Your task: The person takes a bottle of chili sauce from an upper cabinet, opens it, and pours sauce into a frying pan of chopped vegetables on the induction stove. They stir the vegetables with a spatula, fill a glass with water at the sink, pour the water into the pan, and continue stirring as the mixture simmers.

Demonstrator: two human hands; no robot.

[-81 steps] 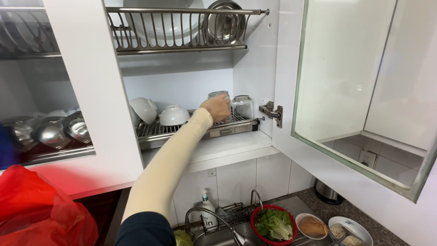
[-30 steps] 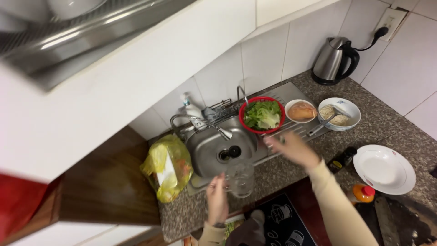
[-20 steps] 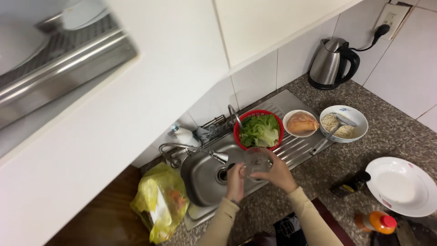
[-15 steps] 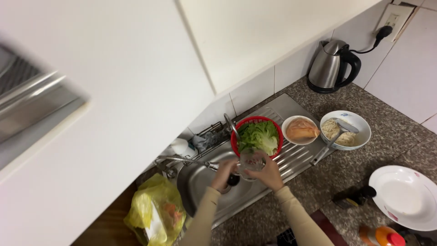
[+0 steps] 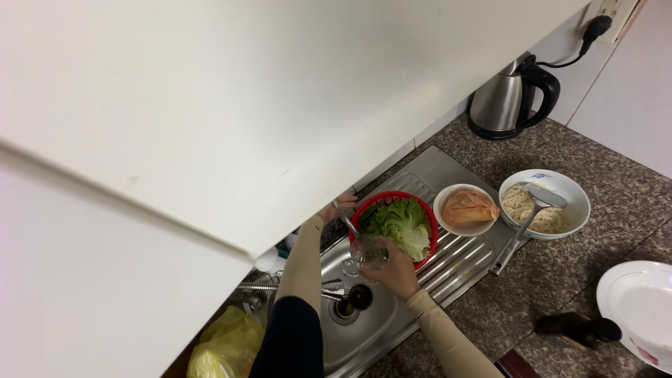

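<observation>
My right hand (image 5: 393, 271) grips a clear drinking glass (image 5: 364, 253) and holds it over the steel sink (image 5: 364, 336), just under the tap spout. My left hand (image 5: 337, 208) reaches up to the thin metal tap lever (image 5: 347, 220), with its fingers at the lever's top end. The edge of the white cabinet door (image 5: 210, 126) partly hides this hand. Both forearms are in beige sleeves.
A red colander of lettuce (image 5: 402, 224) sits on the drainboard beside the glass. To its right are a white bowl with an orange bag (image 5: 465, 208) and a noodle bowl with a spoon (image 5: 544, 203). Also here: a kettle (image 5: 511, 101), a white plate (image 5: 640, 308), a dark bottle (image 5: 577, 329), a yellow bag (image 5: 224, 346).
The view dropped from the dish rack to the sink. Both hands brought the glass over the basin. My left hand then let go and rose to the tap lever.
</observation>
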